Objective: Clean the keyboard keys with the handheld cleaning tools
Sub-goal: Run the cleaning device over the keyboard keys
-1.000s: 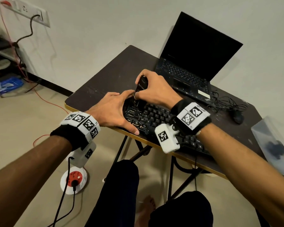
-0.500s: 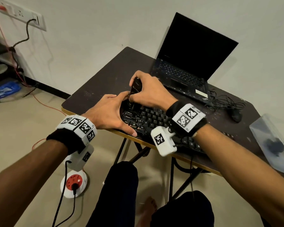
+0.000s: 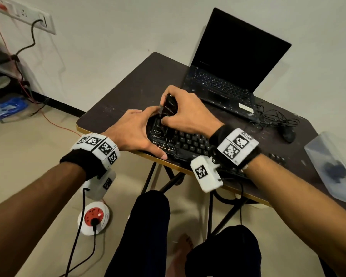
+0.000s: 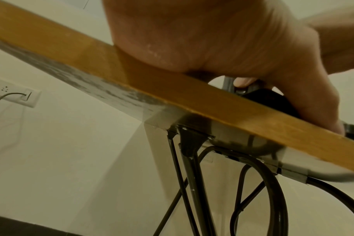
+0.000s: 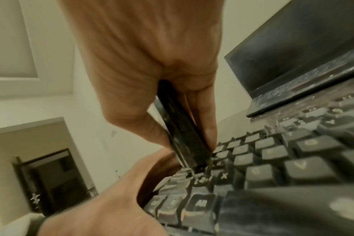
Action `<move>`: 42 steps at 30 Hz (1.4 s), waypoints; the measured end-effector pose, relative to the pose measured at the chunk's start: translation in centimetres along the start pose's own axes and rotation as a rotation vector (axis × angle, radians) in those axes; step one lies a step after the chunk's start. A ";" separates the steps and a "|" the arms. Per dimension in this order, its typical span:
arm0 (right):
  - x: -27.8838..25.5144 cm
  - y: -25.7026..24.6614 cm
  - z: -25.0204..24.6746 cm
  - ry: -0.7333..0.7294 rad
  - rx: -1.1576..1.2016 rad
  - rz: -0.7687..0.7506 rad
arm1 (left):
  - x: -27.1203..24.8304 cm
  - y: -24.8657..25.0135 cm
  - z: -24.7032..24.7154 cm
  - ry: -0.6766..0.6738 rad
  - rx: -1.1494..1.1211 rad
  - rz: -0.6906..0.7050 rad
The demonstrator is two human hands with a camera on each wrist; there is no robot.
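Observation:
A black keyboard (image 3: 190,142) lies along the table's front edge. My right hand (image 3: 174,118) grips a black handheld cleaning tool (image 3: 169,107), held nearly upright. Its lower tip is down among the keys at the keyboard's left end. In the right wrist view the tool (image 5: 182,135) sits pinched between thumb and fingers, with its tip on the dusty keys (image 5: 273,159). My left hand (image 3: 148,132) holds the keyboard's left end, the thumb along the front edge and the fingers round the far side. In the left wrist view the palm (image 4: 253,63) rests on the table edge (image 4: 172,89).
An open black laptop (image 3: 228,76) stands behind the keyboard on the dark table (image 3: 138,86). A mouse (image 3: 288,133) with tangled cable lies to the right. A clear plastic box (image 3: 332,162) sits at the far right. A cable reel (image 3: 94,216) is on the floor.
My right hand has shifted the tool a little over the left-end keys. My left hand has kept its hold on the keyboard's end.

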State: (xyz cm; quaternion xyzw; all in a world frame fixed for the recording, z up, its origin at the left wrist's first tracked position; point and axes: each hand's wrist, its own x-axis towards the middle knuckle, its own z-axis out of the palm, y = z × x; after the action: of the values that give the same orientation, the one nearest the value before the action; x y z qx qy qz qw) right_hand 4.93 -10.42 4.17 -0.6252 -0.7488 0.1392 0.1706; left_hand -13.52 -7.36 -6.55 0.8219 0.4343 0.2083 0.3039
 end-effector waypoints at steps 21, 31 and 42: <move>-1.8 2.4 -1.9 0.105 0.026 0.148 | -0.4 1.0 -0.4 -0.009 0.045 -0.024; -2.0 1.4 -1.3 0.075 -0.007 0.084 | -0.3 0.7 -0.4 -0.015 0.043 -0.016; -2.9 0.1 -0.7 -0.055 -0.021 -0.005 | -0.2 0.4 0.0 -0.028 0.014 0.003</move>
State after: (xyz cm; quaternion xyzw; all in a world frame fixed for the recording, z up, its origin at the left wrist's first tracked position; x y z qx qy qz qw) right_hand 5.81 -13.30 4.51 -0.6209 -0.7563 0.1480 0.1438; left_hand -13.39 -7.68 -6.27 0.8275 0.4305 0.1940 0.3038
